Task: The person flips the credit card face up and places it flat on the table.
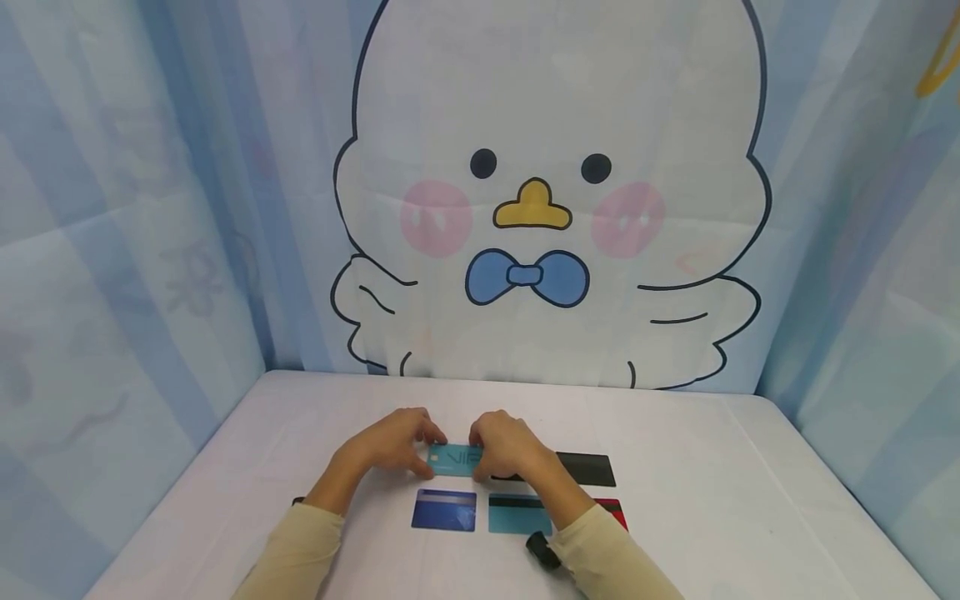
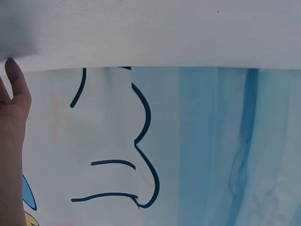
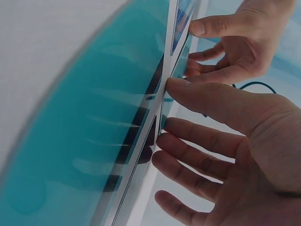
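Note:
In the head view a teal card marked VIP (image 1: 453,460) lies between both hands at the back row. My left hand (image 1: 393,440) pinches its left end, thumb at the near edge and fingers at the far edge. My right hand (image 1: 510,446) holds the right end the same way and hides part of it. The right wrist view shows the right hand (image 3: 235,150) and the left hand (image 3: 244,44) at the card's edges, very close to the table. In the left wrist view only part of a hand (image 2: 14,108) shows; no card is visible there.
A black card (image 1: 588,470) lies right of the right hand, partly covered. Nearer stand in a row a blue card (image 1: 444,511), a teal card with a black stripe (image 1: 517,517) and a red card (image 1: 613,510), partly under the right forearm. A printed curtain (image 1: 540,333) borders the white table (image 1: 712,500).

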Demonstrator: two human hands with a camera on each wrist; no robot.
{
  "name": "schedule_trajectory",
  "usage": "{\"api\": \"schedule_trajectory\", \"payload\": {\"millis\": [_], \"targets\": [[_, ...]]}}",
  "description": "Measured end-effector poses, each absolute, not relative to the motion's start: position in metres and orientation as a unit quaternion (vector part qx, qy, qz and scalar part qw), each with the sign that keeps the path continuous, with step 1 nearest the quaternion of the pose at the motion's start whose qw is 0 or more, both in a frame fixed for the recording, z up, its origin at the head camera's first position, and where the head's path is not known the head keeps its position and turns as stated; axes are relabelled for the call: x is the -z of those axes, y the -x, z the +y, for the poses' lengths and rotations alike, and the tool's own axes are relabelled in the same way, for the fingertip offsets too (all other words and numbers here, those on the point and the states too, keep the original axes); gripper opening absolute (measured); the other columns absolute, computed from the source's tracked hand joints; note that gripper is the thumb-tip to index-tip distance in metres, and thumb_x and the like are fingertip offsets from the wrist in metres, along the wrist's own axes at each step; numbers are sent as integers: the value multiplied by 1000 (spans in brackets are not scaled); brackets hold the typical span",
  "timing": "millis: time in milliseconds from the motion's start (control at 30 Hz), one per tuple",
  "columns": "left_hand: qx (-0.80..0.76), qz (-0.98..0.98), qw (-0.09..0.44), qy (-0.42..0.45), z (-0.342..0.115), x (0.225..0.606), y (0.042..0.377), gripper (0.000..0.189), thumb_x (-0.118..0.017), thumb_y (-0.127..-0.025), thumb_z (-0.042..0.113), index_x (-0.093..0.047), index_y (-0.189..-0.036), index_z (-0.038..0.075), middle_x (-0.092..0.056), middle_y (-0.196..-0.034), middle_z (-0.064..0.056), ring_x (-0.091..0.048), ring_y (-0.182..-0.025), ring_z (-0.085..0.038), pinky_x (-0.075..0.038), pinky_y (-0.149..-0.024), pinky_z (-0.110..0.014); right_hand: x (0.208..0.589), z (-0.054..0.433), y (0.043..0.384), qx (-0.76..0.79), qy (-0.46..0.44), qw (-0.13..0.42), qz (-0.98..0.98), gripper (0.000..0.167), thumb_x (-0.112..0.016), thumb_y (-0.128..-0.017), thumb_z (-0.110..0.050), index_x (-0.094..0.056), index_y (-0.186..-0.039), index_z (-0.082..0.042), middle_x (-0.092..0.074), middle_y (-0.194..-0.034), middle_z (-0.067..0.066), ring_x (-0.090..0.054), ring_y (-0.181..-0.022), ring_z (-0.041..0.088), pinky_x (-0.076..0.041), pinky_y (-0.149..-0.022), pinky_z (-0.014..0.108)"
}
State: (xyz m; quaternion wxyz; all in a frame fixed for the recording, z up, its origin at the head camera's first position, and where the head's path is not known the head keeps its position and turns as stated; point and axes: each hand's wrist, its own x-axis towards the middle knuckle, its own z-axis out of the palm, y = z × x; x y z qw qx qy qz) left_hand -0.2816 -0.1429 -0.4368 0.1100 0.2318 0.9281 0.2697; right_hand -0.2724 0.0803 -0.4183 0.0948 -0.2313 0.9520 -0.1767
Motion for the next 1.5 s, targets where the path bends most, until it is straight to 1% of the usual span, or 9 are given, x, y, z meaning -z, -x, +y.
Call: {"api": "schedule_trajectory", "payload": {"millis": [233, 500, 667, 833, 967, 1100, 1267, 1400, 1500], "targets": [[-274, 928, 115, -224, -141, 437, 281, 46, -94, -74, 16, -79, -117, 15, -64, -103, 5, -58, -100, -17, -51, -97, -42, 419, 80, 272, 175, 230, 95, 953, 41, -93, -75, -21, -77, -110, -7, -74, -97, 2, -62, -83, 16, -57, -90, 46], [-278, 929, 118, -212, -140, 434, 278, 46, -94, -74, 15, -79, -117, 16, -63, -105, 3, -58, -103, -19, -51, -101, -45, 419, 80, 272, 171, 229, 87, 955, 41, -93, -75, -23, -77, -110, -8, -74, -98, 2, -62, -84, 16, -57, -91, 47], [-270, 931, 123, -214, -137, 431, 277, 46, -94, -74, 16, -78, -118, 16, -63, -105, 2, -58, -102, -20, -52, -99, -45, 418, 83, 271, 167, 226, 84, 956, 43, -93, -75, -23, -77, -112, -8, -73, -99, 3, -62, -86, 17, -56, -92, 48], [-271, 931, 112, -216, -137, 427, 275, 47, -94, -75, 16, -78, -118, 15, -64, -105, 1, -59, -102, -20, -53, -98, -45, 413, 83, 269, 158, 225, 73, 959, 47, -93, -76, -25, -75, -116, -9, -72, -105, 5, -62, -91, 19, -55, -92, 48], [-273, 933, 98, -213, -137, 423, 272, 44, -93, -76, 15, -78, -117, 15, -66, -105, 0, -61, -104, -21, -56, -96, -45, 408, 82, 266, 161, 233, 78, 956, 43, -91, -78, -25, -75, -115, -9, -71, -105, 5, -62, -90, 18, -57, -88, 44], [-278, 928, 96, -230, -136, 417, 268, 41, -91, -78, 14, -77, -116, 13, -68, -105, -2, -63, -102, -22, -57, -91, -43, 403, 83, 261, 164, 243, 89, 952, 37, -90, -78, -24, -76, -109, -10, -71, -97, 1, -61, -83, 15, -58, -81, 39], [-278, 925, 109, -236, -133, 410, 260, 38, -90, -79, 15, -77, -115, 11, -72, -100, -2, -62, -91, -18, -58, -82, -37, 396, 86, 252, 172, 248, 99, 948, 35, -91, -78, -24, -76, -106, -9, -70, -91, 0, -60, -80, 14, -58, -78, 35], [-276, 920, 125, -250, -133, 408, 251, 35, -91, -79, 14, -77, -111, 10, -71, -94, -1, -60, -85, -17, -55, -75, -35, 397, 86, 242, 169, 267, 110, 942, 33, -92, -77, -25, -77, -103, -11, -68, -88, -3, -58, -78, 11, -55, -75, 30], [-276, 916, 138, -257, -134, 409, 245, 33, -91, -78, 13, -78, -109, 10, -71, -92, -1, -61, -83, -17, -55, -73, -35, 399, 86, 234, 163, 280, 122, 938, 33, -93, -76, -26, -77, -101, -12, -67, -86, -5, -57, -76, 9, -53, -72, 27]]}}
